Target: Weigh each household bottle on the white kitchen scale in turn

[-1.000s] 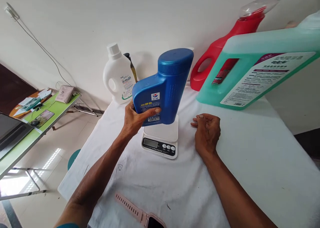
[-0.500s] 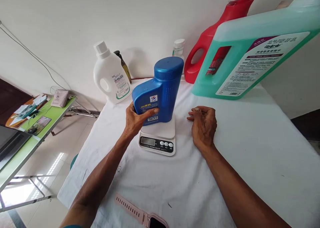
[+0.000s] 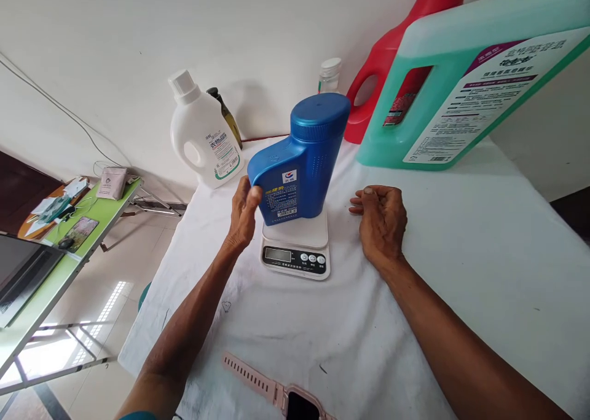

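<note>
A blue plastic bottle with a wide blue cap stands upright on a small white digital scale on the white cloth. My left hand is against the bottle's left side, thumb tip and fingers just touching its edge, with the grip loosened. My right hand rests on the cloth just right of the scale, its fingers curled in and holding nothing.
Along the wall stand a white detergent bottle, a dark bottle, a small clear bottle, a red jug and a big green jug. A pink watch lies near me. A green table with a laptop stands left.
The blue bottle came down from a tilt and now stands on the scale. My left thumb slid off its label to the edge. My right hand stayed put.
</note>
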### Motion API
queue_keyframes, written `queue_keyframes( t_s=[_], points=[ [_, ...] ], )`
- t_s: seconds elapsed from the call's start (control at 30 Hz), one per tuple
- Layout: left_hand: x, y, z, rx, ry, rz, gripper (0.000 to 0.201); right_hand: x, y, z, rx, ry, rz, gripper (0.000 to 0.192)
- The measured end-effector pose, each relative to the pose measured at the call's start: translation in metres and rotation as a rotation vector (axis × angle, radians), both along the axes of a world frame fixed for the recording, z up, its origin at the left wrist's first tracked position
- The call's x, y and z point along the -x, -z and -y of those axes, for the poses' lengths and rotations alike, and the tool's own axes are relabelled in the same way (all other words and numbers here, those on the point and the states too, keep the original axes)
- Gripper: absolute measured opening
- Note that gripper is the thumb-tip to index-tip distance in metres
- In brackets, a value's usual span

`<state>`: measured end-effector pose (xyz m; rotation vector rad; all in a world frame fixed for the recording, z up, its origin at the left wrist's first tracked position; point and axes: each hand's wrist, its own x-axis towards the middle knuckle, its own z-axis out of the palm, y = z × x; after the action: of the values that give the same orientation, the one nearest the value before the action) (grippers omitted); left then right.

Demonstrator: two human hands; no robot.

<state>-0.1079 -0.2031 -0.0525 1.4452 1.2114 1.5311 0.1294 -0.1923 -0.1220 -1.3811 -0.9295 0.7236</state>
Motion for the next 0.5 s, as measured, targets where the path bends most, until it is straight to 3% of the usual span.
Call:
queue_keyframes(
  t_s=[0.07, 0.23, 0.33, 0.5],
  points=[
    [0.013, 0.011, -0.004, -0.010, -0.077, 0.026, 0.075, 0.001, -0.001, 0.001, 0.002, -0.001, -0.005, 0.037],
    [0.040, 0.044, -0.012, 0.141, -0.319, 0.062, 0.081, 0.003, -0.009, 0.004, 0.038, -0.016, 0.004, 0.027],
    [0.045, 0.054, -0.015, 0.160, -0.314, 0.018, 0.078, 0.005, -0.013, 0.005, 0.056, -0.025, 0.020, 0.024],
    [0.044, 0.053, -0.016, 0.153, -0.267, -0.042, 0.072, 0.005, -0.014, 0.005, 0.072, -0.031, 0.023, 0.021]
  ],
)
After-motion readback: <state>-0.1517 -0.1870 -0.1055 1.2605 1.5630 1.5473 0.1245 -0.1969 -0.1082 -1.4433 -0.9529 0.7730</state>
